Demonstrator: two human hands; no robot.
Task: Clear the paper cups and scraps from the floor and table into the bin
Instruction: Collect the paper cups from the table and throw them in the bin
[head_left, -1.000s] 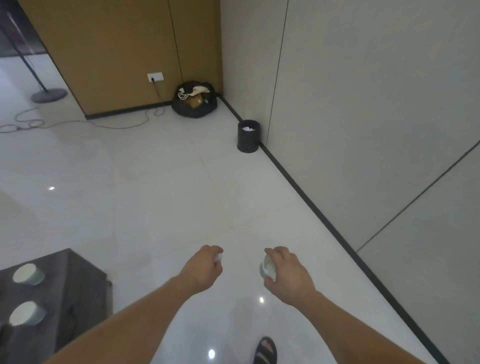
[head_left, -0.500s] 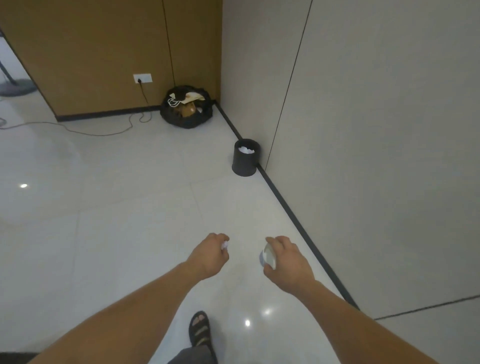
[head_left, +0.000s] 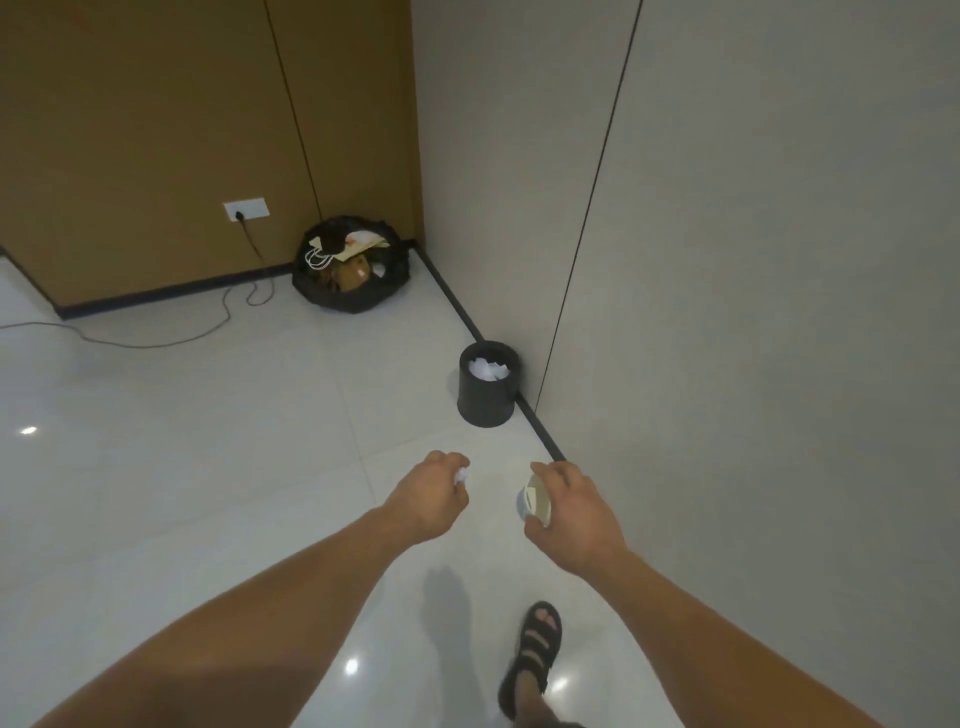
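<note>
"While we are holding both arms out over the pale floor (head_left: 208, 467), what is our left hand (head_left: 428, 501) carrying?"

"Its fingers are curling in around a small crumpled scrap of white paper (head_left: 461, 475), which is showing only at the fingertips."

"And our right hand (head_left: 574, 512)?"

"It is gripping 1 paper cup (head_left: 535, 501) by the side, fingers over the top and thumb underneath. The cup is lying tilted on its side, its open mouth facing left toward the other hand."

"Where is the bin sitting?"

"The round black bin (head_left: 485, 400) is standing upright on the floor ahead of us, just beside the dark skirting of the grey wall (head_left: 753, 312) on our right. White paper scraps (head_left: 488, 369) are lying inside it. Both hands are hovering short of it and apart from it, the right one nearer the wall."

"What else are we seeing?"

"A black bag (head_left: 348, 296) stuffed with brown paper is slumping in the far corner, well beyond the bin. A white socket (head_left: 247, 210) is sitting on the brown panel (head_left: 156, 130) to the bag's left, and a cable (head_left: 130, 345) is trailing from it across the floor. Below our right arm, 1 foot in a dark sandal (head_left: 537, 644) is resting on the tiles."
</note>
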